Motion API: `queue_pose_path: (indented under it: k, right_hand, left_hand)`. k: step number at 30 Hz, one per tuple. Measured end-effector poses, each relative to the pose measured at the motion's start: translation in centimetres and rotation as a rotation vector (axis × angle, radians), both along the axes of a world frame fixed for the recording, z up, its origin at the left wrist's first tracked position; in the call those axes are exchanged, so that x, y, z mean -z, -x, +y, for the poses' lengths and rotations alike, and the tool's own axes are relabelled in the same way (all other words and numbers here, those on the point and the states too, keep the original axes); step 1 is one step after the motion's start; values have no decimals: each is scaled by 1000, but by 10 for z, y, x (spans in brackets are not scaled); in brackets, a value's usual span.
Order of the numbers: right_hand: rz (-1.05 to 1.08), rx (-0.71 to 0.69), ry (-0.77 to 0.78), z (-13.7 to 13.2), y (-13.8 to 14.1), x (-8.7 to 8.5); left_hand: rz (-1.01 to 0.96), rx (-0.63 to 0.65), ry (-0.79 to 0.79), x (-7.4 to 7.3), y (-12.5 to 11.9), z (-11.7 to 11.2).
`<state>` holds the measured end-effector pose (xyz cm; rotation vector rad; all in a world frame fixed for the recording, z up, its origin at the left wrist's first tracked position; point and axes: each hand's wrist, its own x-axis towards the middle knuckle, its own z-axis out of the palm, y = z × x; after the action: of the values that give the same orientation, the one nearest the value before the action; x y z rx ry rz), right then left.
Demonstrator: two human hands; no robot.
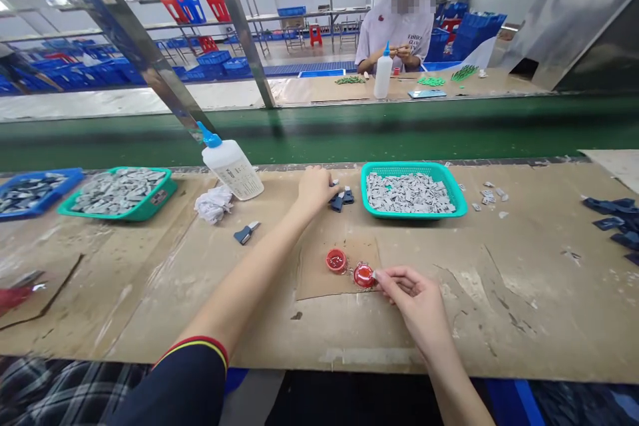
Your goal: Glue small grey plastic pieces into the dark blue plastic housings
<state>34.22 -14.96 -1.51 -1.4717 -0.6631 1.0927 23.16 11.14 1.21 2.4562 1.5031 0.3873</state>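
While the right hand pinches a pale tag by its edge between thumb and forefinger, at the rim of a red dish on a cardboard scrap, the left hand curls over dark blue pieces, its grip hidden. Just beyond sits a teal basket of grey labels.

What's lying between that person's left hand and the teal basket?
Small dark blue pieces lie beside the left hand, short of the teal basket, in the head view.
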Motion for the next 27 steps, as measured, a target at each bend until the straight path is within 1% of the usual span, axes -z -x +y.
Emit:
queue_pose_path:
  k: [4, 6, 9, 11, 13, 16, 18, 19, 20, 23, 24, 25, 27]
  right_hand:
    - [-12, -29, -20, 4, 6, 3]
    - [-21, -30, -34, 6, 7, 5]
    - [-29, -38, -45, 8, 8, 9]
    - [-31, -43, -46, 9, 8, 9]
    - [-19, -43, -53, 8, 8, 8]
    - [40, -42, -46, 4, 6, 3]
    - [90, -39, -33, 2, 5, -1]
    - [112, -36, -27, 1, 4, -3]
    - [132, -32, -24, 0, 4, -4]
    - [188, -34, -18, -3, 3, -7]
    - [203, -38, -19, -4, 3, -9]
    - [213, -41, -22, -5, 3, -11]
    - [211, -39, -31, -8, 4, -18]
  left_hand:
    - [54, -17, 15, -5, -7, -1]
    - [64, 4, 27, -5, -4, -3]
    - [44, 53, 54, 0, 7, -9]
    - [-5, 69, 64, 2, 16, -13]
    - [-82, 58, 63, 1, 26, -19]
    - [-240, 11, 62, -10, 45, -35]
    - [-347, -7, 90, -20, 61, -53]
    - [-450, -16, 149, -24, 69, -65]
    - [-596, -35, 244, -27, 77, -77]
    - [-1138, -159, 646, -29, 96, -120]
    - [-1264, -207, 758, -28, 99, -134]
    - [-1332, -249, 831, -26, 101, -147]
    - [-1389, -297, 901, -22, 101, -170]
